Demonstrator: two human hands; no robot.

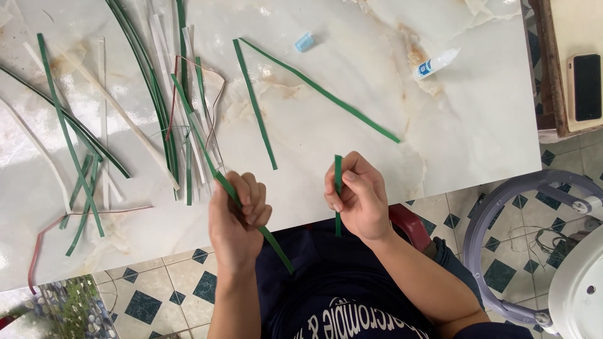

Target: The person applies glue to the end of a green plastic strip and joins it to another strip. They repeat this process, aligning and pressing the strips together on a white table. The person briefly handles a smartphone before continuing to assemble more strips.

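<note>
My left hand (237,216) is closed around a long green strip (201,138) that runs up-left over the marble table (352,144) and down-right past my wrist. My right hand (357,196) pinches a short green strip (338,171), held upright at the table's near edge. Two more green strips, one (254,103) beside the other (320,91), lie in a V shape on the table beyond my hands.
Many green and white strips (157,94) are piled at the left, with a reddish cord (44,242). A small glue bottle (436,63) and its blue cap (304,42) lie farther back. A phone (587,86) rests on a wooden surface at the right; a round stool frame (502,207) stands on the tiled floor.
</note>
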